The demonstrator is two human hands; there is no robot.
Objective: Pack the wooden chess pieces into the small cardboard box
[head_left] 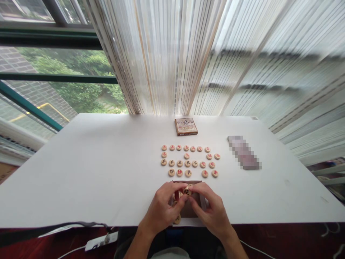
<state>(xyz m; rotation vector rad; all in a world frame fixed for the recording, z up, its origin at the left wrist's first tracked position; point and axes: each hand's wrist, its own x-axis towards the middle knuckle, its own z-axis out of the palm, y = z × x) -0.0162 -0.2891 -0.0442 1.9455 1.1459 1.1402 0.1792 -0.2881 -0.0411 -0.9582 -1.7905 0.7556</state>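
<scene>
Over an open cardboard box (199, 212) at the table's near edge, my left hand (165, 202) and my right hand (211, 205) meet with thumbs and fingers pinched. Between them is a round wooden Chinese chess piece (187, 191) with a black character, tilted toward me. Part of another disc shows behind it at the right fingertips. More pieces lie inside the box's left side, partly covered by my left hand; one chess piece (177, 218) shows below it. Beyond the box, rows of pieces lie flat, among them a black-marked piece (171, 172) and a red-marked piece (179, 172).
A flat Chinese chess box lid (185, 126) lies at the back of the white table (88, 172). To the right is a pixelated flat object (244, 153). Striped curtains (167, 54) hang behind the table. A white power strip (101, 241) sits below the front edge.
</scene>
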